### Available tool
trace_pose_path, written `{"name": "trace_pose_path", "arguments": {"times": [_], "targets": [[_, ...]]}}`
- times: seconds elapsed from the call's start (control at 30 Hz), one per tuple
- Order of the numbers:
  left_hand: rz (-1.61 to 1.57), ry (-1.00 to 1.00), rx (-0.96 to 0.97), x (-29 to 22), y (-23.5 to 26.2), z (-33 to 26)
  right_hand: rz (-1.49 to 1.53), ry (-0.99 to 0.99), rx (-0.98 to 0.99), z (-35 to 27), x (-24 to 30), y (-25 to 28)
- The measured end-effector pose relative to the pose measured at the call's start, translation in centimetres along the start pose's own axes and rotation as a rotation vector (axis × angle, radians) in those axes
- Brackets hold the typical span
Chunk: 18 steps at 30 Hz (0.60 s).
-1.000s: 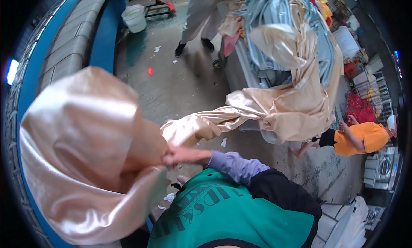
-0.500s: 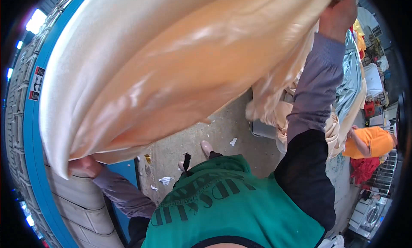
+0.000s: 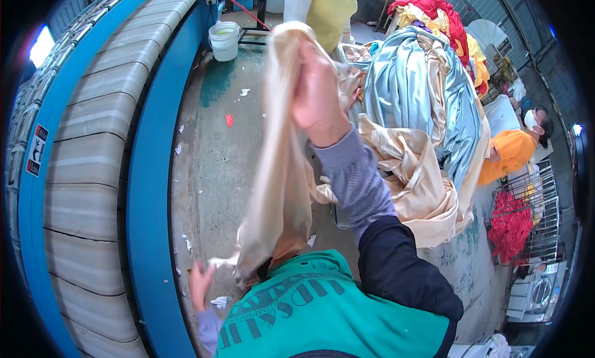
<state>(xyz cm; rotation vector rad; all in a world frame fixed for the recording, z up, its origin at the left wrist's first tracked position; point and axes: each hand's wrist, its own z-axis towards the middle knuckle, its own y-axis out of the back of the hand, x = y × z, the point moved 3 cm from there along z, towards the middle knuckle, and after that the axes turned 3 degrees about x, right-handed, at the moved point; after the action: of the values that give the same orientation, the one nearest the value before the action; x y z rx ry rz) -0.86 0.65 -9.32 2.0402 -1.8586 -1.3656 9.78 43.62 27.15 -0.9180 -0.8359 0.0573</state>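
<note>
The long glossy champagne satin cloth (image 3: 279, 172) hangs near-vertical: right hand (image 3: 317, 88) clenched on its top end, left hand (image 3: 199, 285) (fingers spread, nearer the bottom end) beside it.

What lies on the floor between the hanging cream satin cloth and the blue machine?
In the head view, concrete floor with a red scrap and white paper bits separates the cream satin cloth from the blue machine.
</note>
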Motion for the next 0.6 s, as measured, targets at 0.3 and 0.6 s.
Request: {"name": "trace_pose_path", "arguments": {"times": [0.3, 0.6], "targets": [[-0.586, -0.658, 0.633, -30.7, -12.5, 8.9, -0.066, 0.009, 0.618, 2.4, 3.5, -8.4], [-0.496, -0.507, 0.207, -21.3, 4.7, 2.3, -0.158, 0.105, -0.361, 8.6, 6.2, 9.6]]}}
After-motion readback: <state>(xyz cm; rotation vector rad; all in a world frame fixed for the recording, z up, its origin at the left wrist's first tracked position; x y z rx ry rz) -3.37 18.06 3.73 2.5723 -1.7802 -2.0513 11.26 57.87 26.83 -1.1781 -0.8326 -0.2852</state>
